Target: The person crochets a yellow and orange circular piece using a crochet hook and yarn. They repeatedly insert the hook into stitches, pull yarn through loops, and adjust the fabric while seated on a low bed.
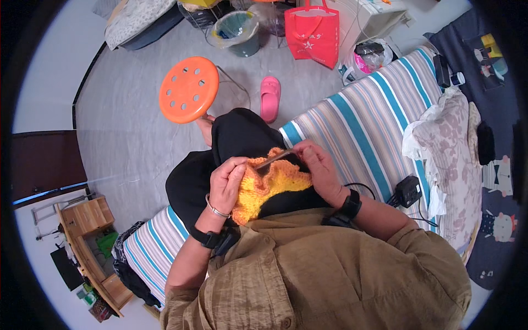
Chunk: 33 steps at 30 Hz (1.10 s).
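Observation:
A yellow knitted or crocheted piece with a ruffled orange edge (pixel 256 192) lies over my lap, between my two hands. My left hand (pixel 227 183) grips the gathered left part of the knitting with bent fingers. My right hand (pixel 319 171) is closed at the other side, on the far end of a thin, stick-like tool (pixel 275 159), with the piece's right edge against the hand. The tool slants from the orange edge up to the right fingers; its exact kind cannot be told. Black trousers (pixel 243 130) show behind the work.
I sit on a striped bedcover (pixel 350 123). An orange round stool (pixel 189 90) and a pink slipper (pixel 270 99) are on the floor ahead. A black power adapter (pixel 408 192) with cords lies at the right. Farther off are a bin (pixel 243 43) and a red bag (pixel 311 37).

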Available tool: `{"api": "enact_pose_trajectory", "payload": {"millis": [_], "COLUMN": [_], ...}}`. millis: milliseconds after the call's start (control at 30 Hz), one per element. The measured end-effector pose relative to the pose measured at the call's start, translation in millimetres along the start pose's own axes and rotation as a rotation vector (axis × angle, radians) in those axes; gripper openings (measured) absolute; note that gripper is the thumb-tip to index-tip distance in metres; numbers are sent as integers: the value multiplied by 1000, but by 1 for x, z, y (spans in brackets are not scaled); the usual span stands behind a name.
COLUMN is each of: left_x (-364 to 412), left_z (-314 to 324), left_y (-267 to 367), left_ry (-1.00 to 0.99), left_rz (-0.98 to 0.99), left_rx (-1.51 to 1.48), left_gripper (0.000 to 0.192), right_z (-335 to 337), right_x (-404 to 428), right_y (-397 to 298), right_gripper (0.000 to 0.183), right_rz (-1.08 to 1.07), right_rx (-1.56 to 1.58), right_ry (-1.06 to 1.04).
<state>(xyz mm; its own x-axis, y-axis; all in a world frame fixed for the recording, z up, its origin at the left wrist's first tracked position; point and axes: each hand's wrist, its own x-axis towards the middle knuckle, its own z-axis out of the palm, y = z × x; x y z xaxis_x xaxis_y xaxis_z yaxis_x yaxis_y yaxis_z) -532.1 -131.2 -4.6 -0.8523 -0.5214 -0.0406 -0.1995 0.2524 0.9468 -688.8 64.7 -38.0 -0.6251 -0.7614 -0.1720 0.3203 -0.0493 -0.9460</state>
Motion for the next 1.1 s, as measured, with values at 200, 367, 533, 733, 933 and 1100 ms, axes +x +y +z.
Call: {"api": "enact_pose_trajectory", "payload": {"millis": [200, 367, 533, 733, 933, 1100], "left_x": [2, -4, -8, -9, -11, -10], "left_z": [-5, -8, -5, -4, -2, 3], "left_y": [4, 18, 22, 24, 11, 5], "left_ry": [-30, -25, -55, -56, 40, 125], "left_rz": [120, 273, 325, 364, 219, 116], "left_rx": [43, 196, 214, 235, 228, 250], "left_gripper": [14, 11, 12, 13, 11, 9], "right_z": [-23, -35, -28, -25, -15, -9], "right_x": [5, 7, 18, 47, 39, 25], "right_y": [6, -23, -42, -17, -32, -59], "right_gripper": [48, 96, 112, 57, 25, 19], "right_rz": [33, -91, -180, 407, 183, 140], "right_rx": [97, -206, -527, 67, -220, -298], "right_ry": [-127, -394, -588, -399, -245, -294]}}
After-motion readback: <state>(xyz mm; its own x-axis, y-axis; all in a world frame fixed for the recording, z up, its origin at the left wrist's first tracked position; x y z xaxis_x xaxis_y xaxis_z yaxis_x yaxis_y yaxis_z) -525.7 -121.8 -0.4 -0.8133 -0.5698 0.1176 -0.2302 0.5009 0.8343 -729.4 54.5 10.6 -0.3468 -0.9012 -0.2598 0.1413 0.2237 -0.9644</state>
